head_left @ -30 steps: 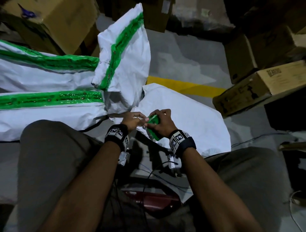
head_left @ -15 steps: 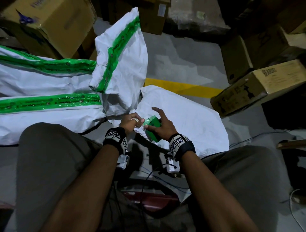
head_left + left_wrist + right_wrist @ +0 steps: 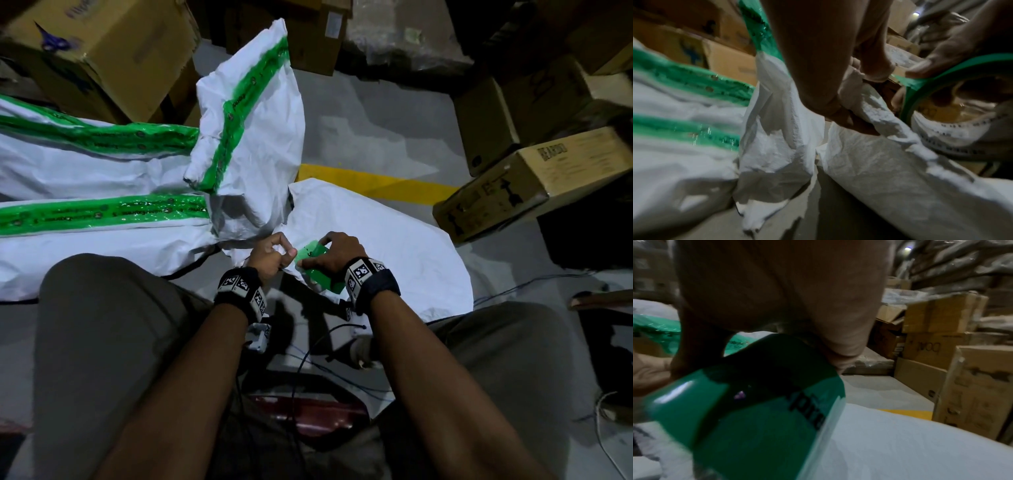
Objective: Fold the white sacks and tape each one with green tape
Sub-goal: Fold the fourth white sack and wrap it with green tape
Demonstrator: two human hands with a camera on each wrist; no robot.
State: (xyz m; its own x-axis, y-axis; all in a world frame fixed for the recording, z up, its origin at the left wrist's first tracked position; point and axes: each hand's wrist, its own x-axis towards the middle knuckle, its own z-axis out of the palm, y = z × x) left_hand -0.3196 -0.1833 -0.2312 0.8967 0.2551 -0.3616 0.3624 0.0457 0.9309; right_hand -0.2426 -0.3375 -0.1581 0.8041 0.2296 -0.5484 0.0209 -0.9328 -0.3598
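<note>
The white sack (image 3: 376, 246) in hand lies on the floor (image 3: 394, 137) in front of the knees, its long axis running away to the right and slightly toward the person, its gathered near end at the left; the left hand (image 3: 270, 255) has its fingers curled tight round that bunched end, seen in the left wrist view as a twisted wad of cloth (image 3: 863, 100) clamped in the fist; the right hand (image 3: 334, 255) sits just beside it, to the right, holding the green tape roll (image 3: 318, 270) with its thumb on the outer face and fingers round the rim, the roll touching the sack; a short lifted flap of tape points left toward the gathered end, so I judge the coming move as a short carry leftward from the roll onto the cloth the left grip holds, with the right hand doing the travel and the left holding the fold steady; whether the tape end already sticks to the sack I cannot tell.

Three taped sacks (image 3: 102, 212) lie to the left on the grey concrete floor; a yellow line (image 3: 376, 186) crosses it beyond the sack; cardboard boxes (image 3: 531, 185) crowd the dim room on all far sides; thin cables (image 3: 329, 370) trail between the knees.
</note>
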